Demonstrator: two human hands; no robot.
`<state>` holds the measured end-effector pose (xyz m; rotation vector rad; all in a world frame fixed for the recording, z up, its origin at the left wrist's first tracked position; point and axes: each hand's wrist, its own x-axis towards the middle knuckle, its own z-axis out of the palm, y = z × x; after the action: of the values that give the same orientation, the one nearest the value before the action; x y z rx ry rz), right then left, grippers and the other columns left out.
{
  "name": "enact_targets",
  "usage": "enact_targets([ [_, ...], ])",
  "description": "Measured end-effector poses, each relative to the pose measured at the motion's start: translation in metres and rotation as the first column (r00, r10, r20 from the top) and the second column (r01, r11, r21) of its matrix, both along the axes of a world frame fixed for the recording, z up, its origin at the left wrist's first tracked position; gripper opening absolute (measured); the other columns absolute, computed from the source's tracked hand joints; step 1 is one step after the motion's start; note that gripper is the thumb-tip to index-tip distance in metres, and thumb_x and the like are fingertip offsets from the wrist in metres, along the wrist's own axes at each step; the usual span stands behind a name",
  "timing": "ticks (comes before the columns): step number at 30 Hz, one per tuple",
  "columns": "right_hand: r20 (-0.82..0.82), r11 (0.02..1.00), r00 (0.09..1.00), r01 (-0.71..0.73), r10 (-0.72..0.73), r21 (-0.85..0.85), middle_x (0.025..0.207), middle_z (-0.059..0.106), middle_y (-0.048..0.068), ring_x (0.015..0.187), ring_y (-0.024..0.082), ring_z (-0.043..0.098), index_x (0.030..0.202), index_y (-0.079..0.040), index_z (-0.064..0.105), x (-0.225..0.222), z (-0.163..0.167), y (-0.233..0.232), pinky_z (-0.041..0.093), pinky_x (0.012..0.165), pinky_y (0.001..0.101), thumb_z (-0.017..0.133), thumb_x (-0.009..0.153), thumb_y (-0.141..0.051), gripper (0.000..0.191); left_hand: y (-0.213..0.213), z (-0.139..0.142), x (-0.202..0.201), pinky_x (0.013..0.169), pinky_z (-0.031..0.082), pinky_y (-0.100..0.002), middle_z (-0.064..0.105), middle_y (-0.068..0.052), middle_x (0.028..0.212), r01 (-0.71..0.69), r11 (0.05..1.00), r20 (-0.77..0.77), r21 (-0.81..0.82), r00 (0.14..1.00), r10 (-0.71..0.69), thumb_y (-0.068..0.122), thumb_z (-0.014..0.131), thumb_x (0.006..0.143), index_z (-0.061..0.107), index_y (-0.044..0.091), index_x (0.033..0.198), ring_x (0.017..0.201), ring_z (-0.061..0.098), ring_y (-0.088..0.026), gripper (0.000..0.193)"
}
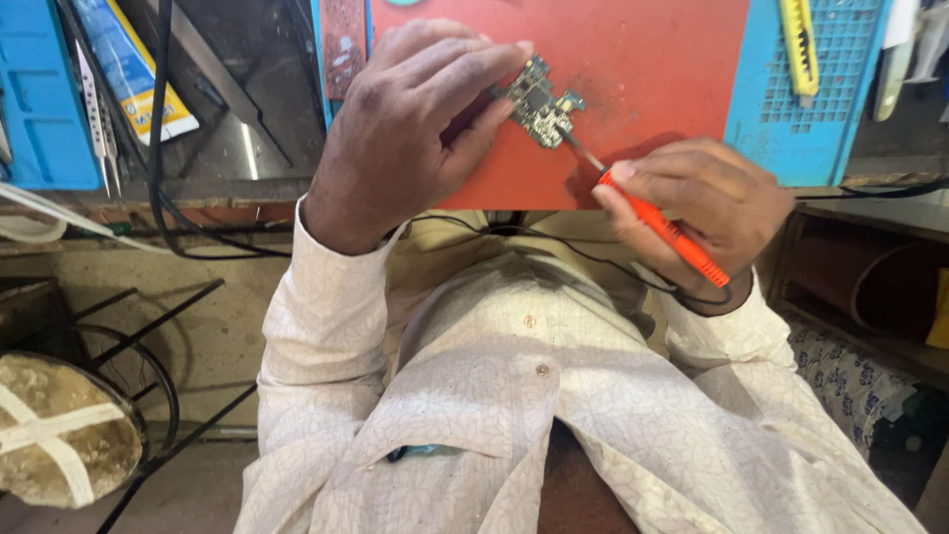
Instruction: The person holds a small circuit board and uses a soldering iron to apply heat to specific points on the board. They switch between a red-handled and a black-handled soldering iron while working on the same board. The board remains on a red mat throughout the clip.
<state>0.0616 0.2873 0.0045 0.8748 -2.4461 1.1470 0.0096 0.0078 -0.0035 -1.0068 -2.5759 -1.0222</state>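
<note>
My left hand [410, 124] pinches a small circuit board [539, 99] between thumb and fingers and holds it down on a red work mat [652, 69]. My right hand [707, 203] grips an orange-handled soldering iron [664, 229]. The iron's thin metal tip [581, 148] touches the board's lower right edge. A black cord runs from the iron's handle back across my light patterned shirt [534, 396].
A blue perforated tray [811, 99] with a yellow utility knife [799, 40] lies right of the mat. Tweezers [99, 129], a blue tray [40, 89] and a black cable [158, 148] sit at left. A round stool [59, 435] stands at lower left.
</note>
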Motion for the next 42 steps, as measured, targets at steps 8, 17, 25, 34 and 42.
enact_targets([
  [8, 0.045, 0.996, 0.998, 0.035, -0.032, -0.079, 0.099, 0.074, 0.011, 0.086, 0.025, 0.074, 0.102, -0.001, 0.074, -0.005, -0.009, -0.002, 0.059, 0.072, 0.0308, 0.091, 0.086, 0.001, 0.023, 0.002, 0.009, -0.007, 0.106, 0.051, -0.042, 0.071, -0.009, 0.121, -0.038, 0.999, 0.034, 0.013, 0.999, 0.038, 0.011, 0.077, 0.103, 0.067, 0.007, 0.133, 0.120, 0.064, -0.029, 0.031],
  [17, 0.046, 0.995, 0.999, 0.026, -0.022, -0.094, 0.097, 0.074, 0.010, 0.087, 0.025, 0.074, 0.100, -0.003, 0.075, -0.009, -0.003, 0.000, 0.060, 0.075, 0.0328, 0.090, 0.083, 0.000, 0.023, 0.008, 0.015, -0.008, 0.104, 0.052, -0.042, 0.072, -0.009, 0.120, -0.049, 0.999, 0.042, 0.016, 0.998, 0.048, 0.011, 0.077, 0.101, 0.067, 0.007, 0.132, 0.119, 0.065, -0.029, 0.033],
  [25, 0.056, 0.986, 0.998, 0.012, -0.003, -0.167, 0.100, 0.073, 0.012, 0.089, 0.026, 0.073, 0.102, -0.003, 0.074, -0.008, 0.000, 0.011, 0.059, 0.073, 0.0309, 0.089, 0.083, 0.000, 0.025, 0.011, 0.014, -0.008, 0.103, 0.052, -0.043, 0.073, -0.009, 0.119, -0.054, 0.998, 0.049, 0.013, 0.997, 0.053, 0.012, 0.077, 0.100, 0.067, 0.006, 0.131, 0.117, 0.066, -0.029, 0.033],
  [34, 0.194, 0.984, 0.981, 0.021, 0.015, -0.179, 0.087, 0.073, 0.012, 0.072, 0.021, 0.073, 0.104, 0.001, 0.074, -0.018, 0.001, 0.022, 0.055, 0.061, 0.0269, 0.080, 0.091, 0.002, 0.015, 0.016, 0.012, -0.016, 0.104, 0.051, -0.043, 0.072, -0.011, 0.119, -0.036, 0.999, 0.037, 0.021, 0.999, 0.035, 0.012, 0.076, 0.100, 0.066, 0.006, 0.133, 0.117, 0.065, -0.031, 0.035],
  [42, 0.194, 0.985, 0.980, 0.077, -0.046, -0.152, 0.086, 0.072, 0.015, 0.075, 0.026, 0.070, 0.097, 0.006, 0.071, -0.012, -0.016, 0.008, 0.053, 0.064, 0.0330, 0.080, 0.084, 0.002, 0.017, 0.003, -0.003, -0.011, 0.099, 0.051, -0.044, 0.070, -0.011, 0.118, 0.008, 0.998, 0.007, 0.070, 1.000, -0.009, 0.007, 0.071, 0.103, 0.062, 0.005, 0.130, 0.112, 0.065, -0.033, 0.028],
])
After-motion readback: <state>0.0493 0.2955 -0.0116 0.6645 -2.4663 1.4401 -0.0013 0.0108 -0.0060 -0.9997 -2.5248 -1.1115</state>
